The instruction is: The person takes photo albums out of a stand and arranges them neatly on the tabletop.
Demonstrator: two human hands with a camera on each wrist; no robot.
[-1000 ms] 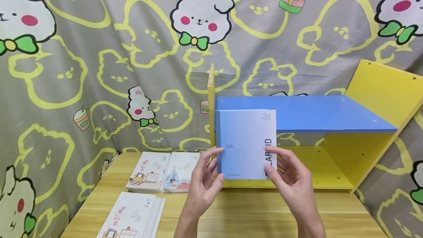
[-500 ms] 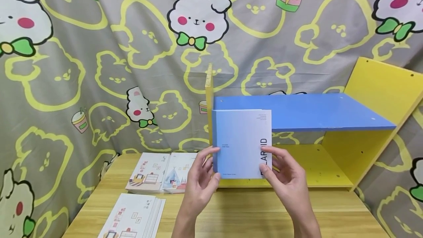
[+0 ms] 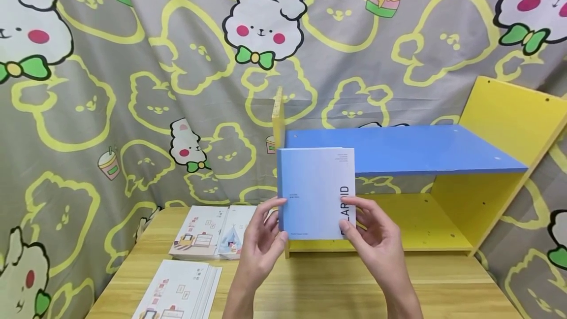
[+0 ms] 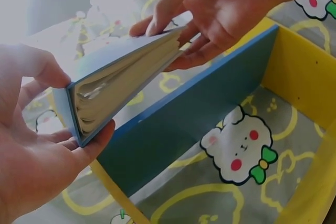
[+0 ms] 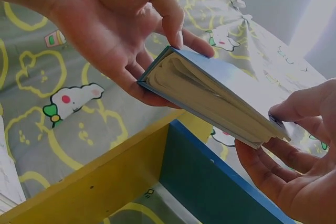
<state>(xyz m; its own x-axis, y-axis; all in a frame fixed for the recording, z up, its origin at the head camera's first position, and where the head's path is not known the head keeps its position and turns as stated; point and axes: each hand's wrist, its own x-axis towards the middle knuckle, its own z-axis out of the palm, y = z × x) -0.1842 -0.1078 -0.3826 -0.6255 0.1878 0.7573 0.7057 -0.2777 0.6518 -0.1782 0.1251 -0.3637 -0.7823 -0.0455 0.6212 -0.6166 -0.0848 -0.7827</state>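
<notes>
A light blue photo album (image 3: 314,181), closed, is held upright in front of the shelf, its cover facing me with dark vertical lettering on the right side. On its spine side, my left hand (image 3: 262,247) pinches it between thumb and fingers. The opposite, opening edge is gripped by my right hand (image 3: 377,240), thumb on the front cover. Thick pale pages (image 4: 128,82) show between the covers in the left wrist view. From the right wrist, the same page block (image 5: 210,103) bulges near the spine.
Behind the album stands a yellow shelf unit with a blue board (image 3: 407,149). Two stacks of white illustrated booklets (image 3: 201,228) lie at the table's back left, and another booklet stack (image 3: 173,289) lies nearer. A patterned curtain (image 3: 190,38) hangs behind.
Both hands have shifted slightly left with the album, keeping the same hold. The head view has also drifted a little. The booklet stacks stay where they were.
</notes>
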